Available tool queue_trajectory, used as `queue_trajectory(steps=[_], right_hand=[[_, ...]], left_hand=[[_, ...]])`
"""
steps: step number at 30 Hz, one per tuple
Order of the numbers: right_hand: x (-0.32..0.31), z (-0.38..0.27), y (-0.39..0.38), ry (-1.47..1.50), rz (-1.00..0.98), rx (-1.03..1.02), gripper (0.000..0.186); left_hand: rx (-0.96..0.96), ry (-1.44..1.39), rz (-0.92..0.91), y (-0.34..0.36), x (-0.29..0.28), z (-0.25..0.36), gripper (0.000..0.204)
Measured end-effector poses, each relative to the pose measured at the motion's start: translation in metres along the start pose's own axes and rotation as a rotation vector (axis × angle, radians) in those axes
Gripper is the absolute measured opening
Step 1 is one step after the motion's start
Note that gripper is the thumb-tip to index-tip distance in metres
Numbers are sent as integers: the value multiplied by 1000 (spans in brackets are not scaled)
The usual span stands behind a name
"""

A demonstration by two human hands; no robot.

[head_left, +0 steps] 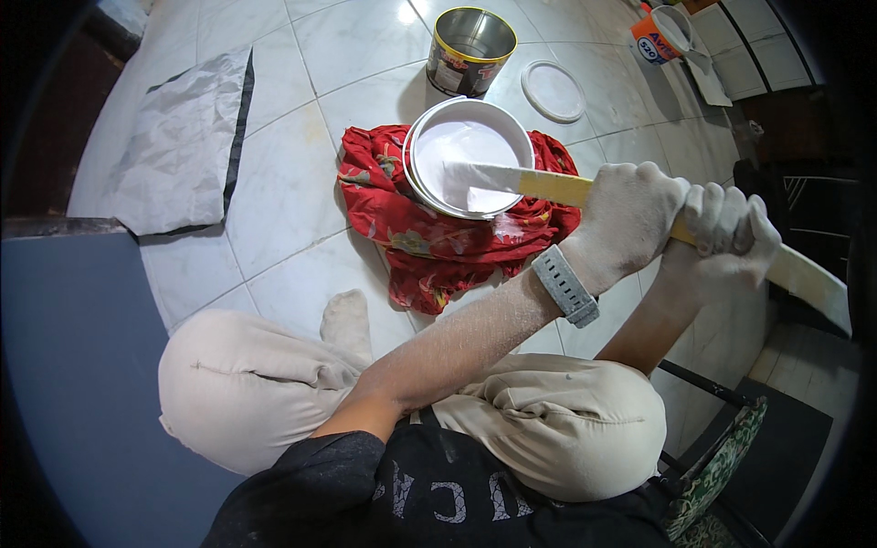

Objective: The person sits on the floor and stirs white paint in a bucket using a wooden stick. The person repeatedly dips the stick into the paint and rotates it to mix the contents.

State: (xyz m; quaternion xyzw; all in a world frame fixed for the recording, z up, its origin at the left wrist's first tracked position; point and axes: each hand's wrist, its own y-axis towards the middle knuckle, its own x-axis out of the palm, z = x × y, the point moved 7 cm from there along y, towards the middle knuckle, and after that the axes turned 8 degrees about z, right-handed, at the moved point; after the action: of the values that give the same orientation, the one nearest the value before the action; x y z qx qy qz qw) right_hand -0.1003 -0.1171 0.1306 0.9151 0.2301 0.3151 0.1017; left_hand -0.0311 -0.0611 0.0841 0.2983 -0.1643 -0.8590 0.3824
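Both of my hands grip one long, flat wooden stirring stick (555,188) that slants from the right down into a white bucket (527,151). My left hand (630,217), below which a grey watch (565,285) sits on the wrist, is closed round the stick nearer the bucket. Just beyond it, my right hand (728,224) wraps the stick nearer its outer end. White dust or paint coats both hands. The stick's far end is covered white and dips into thick white paint (457,146). Bunched red floral cloth (420,260) surrounds the bucket's base.
An open metal tin (471,71) and a round white lid (554,91) stand behind the bucket. Farther right is an orange-and-white tub (660,38). A white sheet (187,146) lies on the tiles at left. My bent knees flank the near side; a patterned chair (726,466) is at lower right.
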Motion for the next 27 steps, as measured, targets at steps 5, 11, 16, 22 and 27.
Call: queue_trajectory(steps=[5,11,16,22,27], right_hand=[[6,-9,-2,36,-63,-73,31],[-3,37,-2,-26,21,-79,28],[-9,70,-6,-93,59,26,32],[-21,76,-5,-96,237,190,35],[-29,61,0,19,121,186,35]], left_hand=[[102,-108,146,7,-11,8,3],[17,-120,167,3,1,-37,5],[-112,-25,31,-7,14,-73,6],[-189,91,-81,-13,23,-74,7],[-168,140,-122,-14,23,-55,8]])
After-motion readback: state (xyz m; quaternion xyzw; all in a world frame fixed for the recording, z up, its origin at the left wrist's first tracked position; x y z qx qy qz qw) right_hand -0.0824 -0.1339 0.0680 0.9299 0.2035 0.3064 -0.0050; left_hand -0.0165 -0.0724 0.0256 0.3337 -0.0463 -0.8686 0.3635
